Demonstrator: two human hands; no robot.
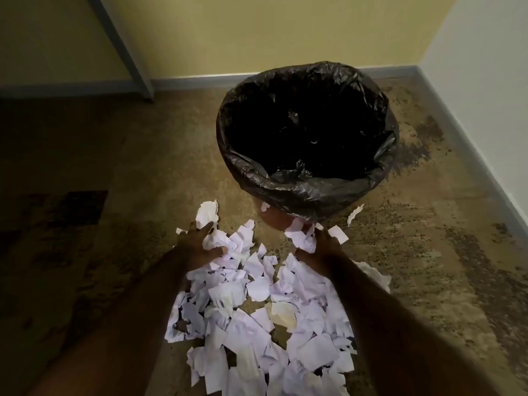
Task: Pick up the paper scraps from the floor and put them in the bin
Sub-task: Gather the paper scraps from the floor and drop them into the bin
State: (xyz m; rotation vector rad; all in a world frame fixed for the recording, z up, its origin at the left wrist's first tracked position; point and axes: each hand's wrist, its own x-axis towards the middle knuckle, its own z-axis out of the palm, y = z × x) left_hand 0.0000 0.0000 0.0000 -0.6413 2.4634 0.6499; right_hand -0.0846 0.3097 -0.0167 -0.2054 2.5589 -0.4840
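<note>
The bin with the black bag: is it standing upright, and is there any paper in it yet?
Upright: the bin shows its round open mouth from above. Its dark inside shows no paper, though I cannot tell for sure.

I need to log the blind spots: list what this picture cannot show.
- Head view: the bin interior is too dark inside its black bag to show any paper.
- The paper scraps run off the bottom edge.
- The left hand and right hand have palms hidden, so their grip is unclear.

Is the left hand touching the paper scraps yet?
Touching. The head view shows the left hand pressed on the paper scraps, fingers curled around a crumpled piece at the pile's far edge.
</note>
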